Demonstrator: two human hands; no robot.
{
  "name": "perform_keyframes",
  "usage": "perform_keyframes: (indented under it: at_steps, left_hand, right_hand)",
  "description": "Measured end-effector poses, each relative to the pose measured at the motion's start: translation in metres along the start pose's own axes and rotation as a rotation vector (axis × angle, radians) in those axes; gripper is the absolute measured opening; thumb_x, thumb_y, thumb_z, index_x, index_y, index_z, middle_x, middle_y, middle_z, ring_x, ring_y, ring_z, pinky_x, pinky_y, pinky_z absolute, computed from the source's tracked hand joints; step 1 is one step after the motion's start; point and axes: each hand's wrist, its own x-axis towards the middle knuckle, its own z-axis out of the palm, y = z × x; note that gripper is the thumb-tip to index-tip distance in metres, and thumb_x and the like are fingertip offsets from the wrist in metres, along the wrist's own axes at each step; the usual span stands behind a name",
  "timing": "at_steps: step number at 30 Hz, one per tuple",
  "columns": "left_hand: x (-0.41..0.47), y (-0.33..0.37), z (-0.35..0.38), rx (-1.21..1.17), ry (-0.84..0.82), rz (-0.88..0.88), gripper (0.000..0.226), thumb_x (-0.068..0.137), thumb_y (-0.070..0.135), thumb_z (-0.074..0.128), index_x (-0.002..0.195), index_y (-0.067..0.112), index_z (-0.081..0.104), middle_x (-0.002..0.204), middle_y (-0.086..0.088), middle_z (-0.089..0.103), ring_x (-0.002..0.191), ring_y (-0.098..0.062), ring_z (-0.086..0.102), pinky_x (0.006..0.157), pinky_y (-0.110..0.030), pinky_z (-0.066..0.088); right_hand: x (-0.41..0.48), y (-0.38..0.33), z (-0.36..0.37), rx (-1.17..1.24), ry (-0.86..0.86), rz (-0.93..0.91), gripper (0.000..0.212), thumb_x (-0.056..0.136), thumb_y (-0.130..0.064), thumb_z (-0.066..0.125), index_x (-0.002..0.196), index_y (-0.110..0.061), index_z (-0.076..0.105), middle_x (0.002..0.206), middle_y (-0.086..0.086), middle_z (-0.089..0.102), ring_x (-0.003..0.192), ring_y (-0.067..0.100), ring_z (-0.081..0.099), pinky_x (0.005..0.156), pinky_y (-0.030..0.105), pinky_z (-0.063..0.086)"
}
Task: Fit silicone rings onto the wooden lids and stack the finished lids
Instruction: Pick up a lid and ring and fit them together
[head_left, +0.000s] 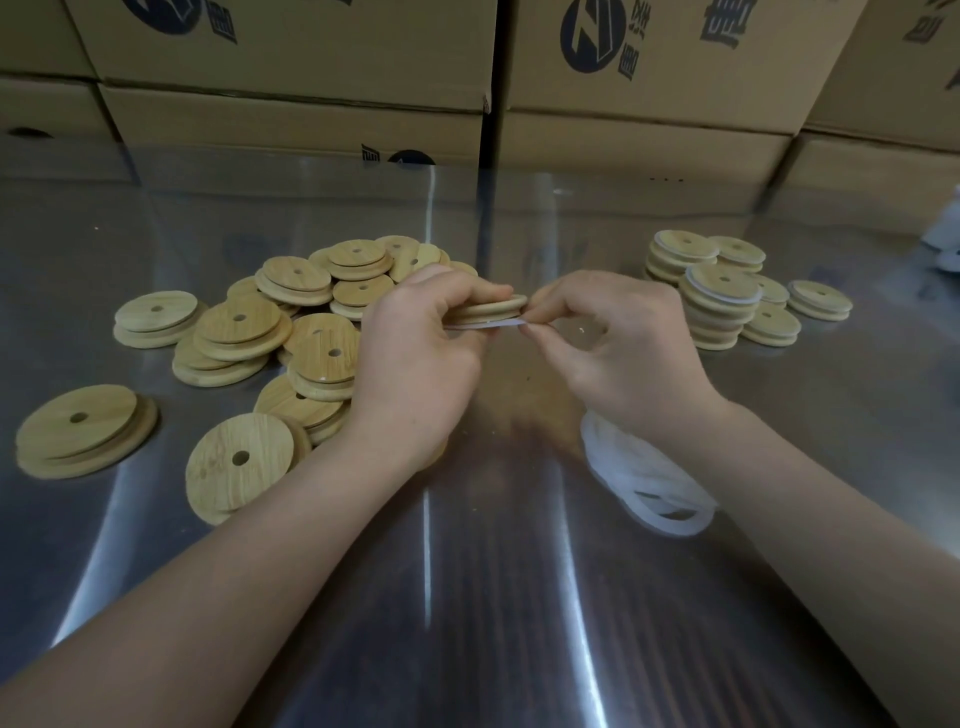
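A person's 2 bare forearms reach in from the near edge over a shiny metal table (467, 597). The hands meet above the middle of the table, holding 1 round wooden lid (493, 307) flat between them. The left hand (415, 353) has its fingers curled round the lid's left side and grips it. The right hand (623, 348) is also curled, its thumb and forefinger pinching a thin white silicone ring (498, 324) at the lid's right edge. The ring shows as a pale strip along the underside of the lid; how far round it is seated cannot be told. To the left, beside and beyond the left hand, lies a loose pile of wooden lids (311, 322), each with a small hole, many overlapping. 1 stray lid (83, 428) lies apart at the near left, and another lid (239, 467) leans just beside the left forearm. To the far right stand several short stacks of finished lids (722, 301), close together, some showing white ring edges. A small heap of loose white rings (649, 478) lies on the table just under the right wrist. Behind the table, brown cardboard boxes (291, 57) with dark printed logos are stacked in a wall. A blurred white object (945, 239) sits at the far right edge.
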Motion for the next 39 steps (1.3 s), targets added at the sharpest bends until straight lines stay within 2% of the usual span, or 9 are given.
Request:
perform_keyframes:
  at_steps: [6, 9, 12, 18, 23, 29, 32, 36, 39]
  left_hand:
    - [-0.001, 0.001, 0.001, -0.023, -0.012, 0.014, 0.032, 0.076, -0.010, 0.072, 0.097, 0.014, 0.076, 0.089, 0.013, 0.064, 0.090, 0.006, 0.059, 0.083, -0.010, 0.046]
    - [-0.002, -0.001, 0.001, -0.049, -0.016, 0.001, 0.039, 0.076, -0.011, 0.072, 0.098, 0.022, 0.074, 0.089, 0.012, 0.066, 0.089, 0.000, 0.062, 0.084, -0.013, 0.049]
    - [-0.002, -0.003, 0.002, -0.059, -0.002, -0.013, 0.035, 0.075, -0.008, 0.074, 0.098, 0.018, 0.076, 0.089, 0.008, 0.068, 0.090, -0.006, 0.064, 0.085, -0.020, 0.051]
    - [-0.002, -0.003, 0.001, 0.002, 0.050, 0.049, 0.030, 0.072, -0.007, 0.074, 0.095, 0.012, 0.077, 0.087, 0.013, 0.065, 0.087, 0.000, 0.061, 0.081, -0.012, 0.048]
    - [-0.002, -0.002, -0.001, 0.062, 0.103, 0.103, 0.034, 0.070, -0.010, 0.069, 0.097, 0.010, 0.077, 0.091, 0.007, 0.068, 0.090, -0.005, 0.062, 0.081, -0.019, 0.050]
    - [-0.002, -0.002, -0.003, 0.103, 0.145, 0.149, 0.030, 0.074, -0.002, 0.069, 0.100, 0.011, 0.077, 0.093, 0.001, 0.073, 0.090, -0.016, 0.066, 0.075, -0.038, 0.053]
    - [-0.003, -0.003, -0.003, 0.128, 0.150, 0.209, 0.028, 0.075, -0.002, 0.072, 0.101, 0.009, 0.077, 0.095, 0.000, 0.073, 0.090, -0.018, 0.067, 0.074, -0.040, 0.054]
    - [-0.003, -0.006, -0.003, 0.135, 0.161, 0.272, 0.031, 0.075, -0.006, 0.071, 0.101, 0.008, 0.076, 0.098, -0.001, 0.072, 0.092, -0.017, 0.068, 0.075, -0.039, 0.055]
    - [-0.003, -0.007, -0.004, 0.128, 0.153, 0.281, 0.030, 0.076, -0.005, 0.072, 0.103, 0.009, 0.076, 0.098, -0.002, 0.072, 0.093, -0.018, 0.068, 0.075, -0.040, 0.056]
  right_hand:
    - [0.001, 0.004, -0.002, -0.042, -0.039, -0.017, 0.005, 0.081, -0.006, 0.070, 0.078, -0.002, 0.070, 0.077, 0.010, 0.070, 0.072, 0.032, 0.067, 0.062, 0.046, 0.054]
    - [0.000, 0.005, -0.002, -0.047, -0.047, -0.024, 0.006, 0.080, -0.006, 0.070, 0.076, -0.001, 0.069, 0.076, 0.011, 0.069, 0.070, 0.033, 0.066, 0.060, 0.046, 0.054]
    - [0.000, 0.005, -0.003, -0.042, -0.036, -0.044, 0.005, 0.080, -0.003, 0.070, 0.076, 0.000, 0.068, 0.077, 0.011, 0.069, 0.071, 0.032, 0.066, 0.060, 0.046, 0.054]
    - [0.001, 0.003, -0.003, -0.011, -0.018, -0.131, 0.006, 0.082, 0.001, 0.069, 0.077, 0.001, 0.067, 0.081, 0.013, 0.067, 0.073, 0.032, 0.065, 0.061, 0.046, 0.053]
    - [0.002, -0.004, -0.004, -0.027, 0.020, -0.183, 0.008, 0.082, 0.003, 0.068, 0.074, 0.001, 0.066, 0.084, 0.014, 0.066, 0.072, 0.031, 0.064, 0.057, 0.045, 0.051]
    - [0.002, -0.006, -0.002, -0.057, 0.040, -0.178, 0.010, 0.080, 0.005, 0.066, 0.071, 0.001, 0.062, 0.077, 0.013, 0.064, 0.067, 0.031, 0.061, 0.055, 0.044, 0.049]
    - [0.000, -0.008, 0.000, -0.061, 0.040, -0.151, 0.009, 0.080, 0.005, 0.066, 0.072, 0.001, 0.062, 0.076, 0.013, 0.064, 0.067, 0.031, 0.061, 0.055, 0.044, 0.049]
    - [-0.002, -0.014, 0.003, -0.025, 0.039, -0.108, 0.004, 0.081, 0.005, 0.065, 0.081, 0.001, 0.065, 0.078, 0.009, 0.064, 0.068, 0.024, 0.060, 0.057, 0.044, 0.050]
    - [-0.003, -0.018, 0.004, 0.002, 0.044, -0.097, 0.017, 0.082, 0.005, 0.065, 0.098, -0.001, 0.068, 0.086, 0.007, 0.067, 0.072, 0.019, 0.062, 0.063, 0.041, 0.053]
